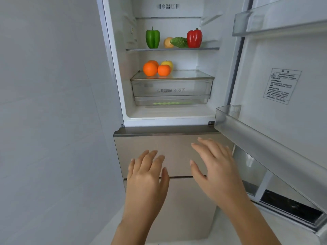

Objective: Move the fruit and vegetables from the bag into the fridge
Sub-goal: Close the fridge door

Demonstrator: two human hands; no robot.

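Left grip (146, 175) and right grip (215, 167) both wide, empty. Green pepper (152, 38), red pepper (194, 38), oranges (150, 68) on fridge (127, 82) shelves above them. Bag not in view. Probably between loads: next check bag, else shut door (256, 71) right of right grip

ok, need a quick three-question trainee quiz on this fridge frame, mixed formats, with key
1. True or false: the green pepper and the red pepper stand on the same shelf.
2. What does the left hand hold? A a tomato; B nothing; C a bag.
3. Fill in: the yellow apple sits just behind the ___.
Key: 1 true; 2 B; 3 oranges.
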